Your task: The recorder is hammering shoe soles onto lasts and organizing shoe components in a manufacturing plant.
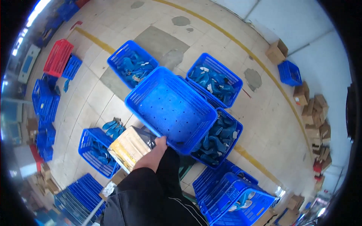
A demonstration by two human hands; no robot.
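A large blue plastic crate (169, 103) is tilted in front of me, its bare bottom dotted with small holes. My left hand (161, 142) is closed around its near rim, the arm reaching up in a black sleeve. My right hand does not show. Just left of the left hand stands a worn cream and yellow box (130, 147). Blue crates of blue shoe lasts surround the held crate: one at the far left (120, 52), one at the far right (237, 81), and one at the near right (237, 141), partly covered by it.
Another crate of lasts (83, 150) stands at left, with loose lasts (114, 128) on the floor beside it. Stacked blue crates (211, 192) are at the near right. A red crate (58, 58) stands at far left. Cardboard boxes (313, 113) line the right wall.
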